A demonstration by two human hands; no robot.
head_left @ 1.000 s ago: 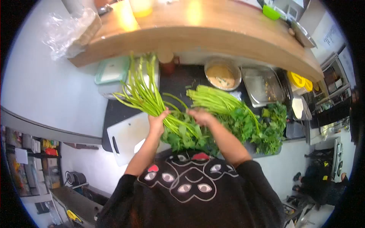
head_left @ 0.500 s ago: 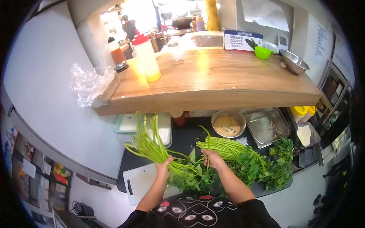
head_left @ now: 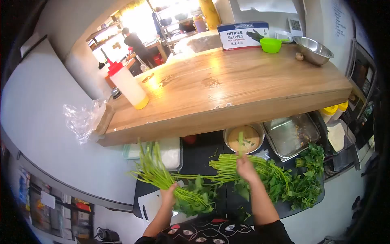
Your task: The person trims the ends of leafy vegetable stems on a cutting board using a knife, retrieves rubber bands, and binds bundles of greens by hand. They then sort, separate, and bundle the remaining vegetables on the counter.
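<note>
My left hand [head_left: 168, 196] is closed around a bunch of water spinach [head_left: 157, 173], its long stems fanning up and left and its leaves hanging low to the right. Slightly blurred, my right hand [head_left: 246, 167] grips a single water spinach stalk [head_left: 241, 143] that points up in front of the round pan. Beneath that hand a larger pile of water spinach [head_left: 225, 166] lies on the black table, stems to the left and leaves to the right. Under my left forearm is a white cutting board [head_left: 148, 203], partly covered.
A wooden shelf [head_left: 211, 83] overhangs the table's back, carrying a squeeze bottle [head_left: 129, 87], a glove box [head_left: 239, 36], a green bowl [head_left: 271, 45] and a steel bowl [head_left: 315, 51]. Below stand a round pan [head_left: 233, 138], a metal tray [head_left: 292, 136] and white-filled containers [head_left: 170, 154]. A person [head_left: 138, 44] stands beyond.
My right hand has moved right and up with the stalk, away from my left hand. The left hand still holds its bunch, slightly lower. The view has tilted and shifted.
</note>
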